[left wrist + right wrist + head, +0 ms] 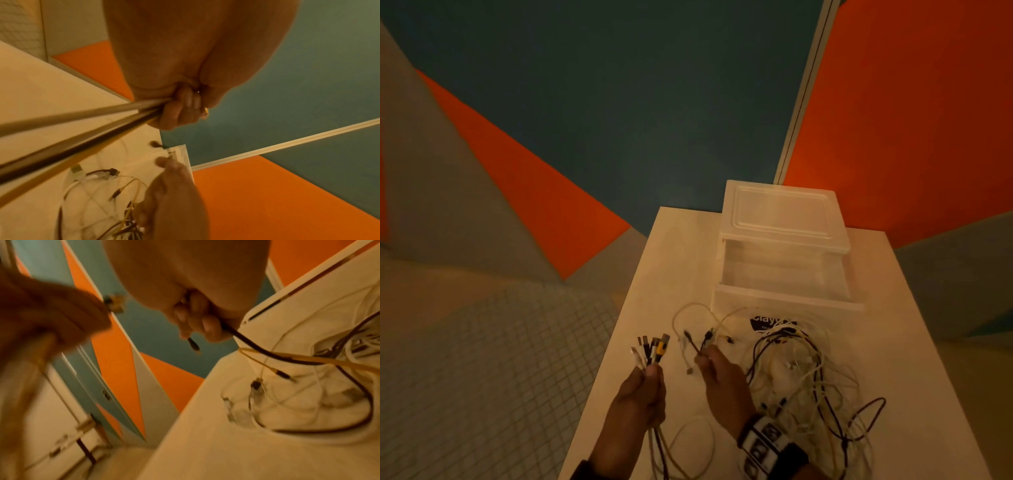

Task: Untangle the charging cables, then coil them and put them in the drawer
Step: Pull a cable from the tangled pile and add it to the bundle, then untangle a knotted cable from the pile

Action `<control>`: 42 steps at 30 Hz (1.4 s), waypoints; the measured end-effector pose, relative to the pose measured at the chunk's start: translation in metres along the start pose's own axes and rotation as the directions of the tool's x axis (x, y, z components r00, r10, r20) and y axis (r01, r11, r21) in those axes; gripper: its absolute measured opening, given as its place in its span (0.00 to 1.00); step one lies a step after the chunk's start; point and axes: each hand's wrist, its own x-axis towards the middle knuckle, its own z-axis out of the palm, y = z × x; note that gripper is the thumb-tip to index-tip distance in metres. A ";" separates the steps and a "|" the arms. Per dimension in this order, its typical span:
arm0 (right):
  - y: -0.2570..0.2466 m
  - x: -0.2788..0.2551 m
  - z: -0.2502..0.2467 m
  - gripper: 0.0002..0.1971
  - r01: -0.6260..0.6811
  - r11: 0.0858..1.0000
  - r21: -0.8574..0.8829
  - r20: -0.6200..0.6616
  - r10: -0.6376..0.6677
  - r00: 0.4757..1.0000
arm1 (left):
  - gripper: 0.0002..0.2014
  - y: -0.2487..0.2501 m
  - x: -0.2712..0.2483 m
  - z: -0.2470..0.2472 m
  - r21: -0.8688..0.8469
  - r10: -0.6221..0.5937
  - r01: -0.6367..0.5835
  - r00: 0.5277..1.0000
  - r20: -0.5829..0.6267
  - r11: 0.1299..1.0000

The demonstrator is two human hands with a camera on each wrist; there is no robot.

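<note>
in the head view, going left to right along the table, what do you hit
left hand holding a bunch of cable ends → right hand pinching a black cable end → tangled pile of cables. The open drawer sits farther back, above the right hand and pile.

drawer behind cables | both on table (right half)

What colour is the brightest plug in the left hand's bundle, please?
Yellow plug; the head view shows it best.

You've got a white table at lower right – behind it an orange-and-teal wall, grid-tiled floor lower left
</note>
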 end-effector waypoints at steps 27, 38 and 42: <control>-0.031 -0.067 -0.095 0.11 0.324 0.946 -0.022 -0.003 -0.324 0.946 | 0.13 -0.008 -0.015 0.093 -0.088 0.318 -0.309 0.940 0.121 0.947; 0.035 -0.052 -0.108 0.10 0.094 0.962 -0.258 -0.006 -0.099 0.995 | 0.13 0.060 -0.030 0.053 -0.163 0.461 -0.436 0.869 0.180 0.885; -0.005 -0.036 -0.115 0.09 0.208 0.873 -0.441 -0.141 -0.296 0.945 | 0.20 0.029 -0.044 0.077 0.276 0.476 -0.522 0.852 0.218 0.807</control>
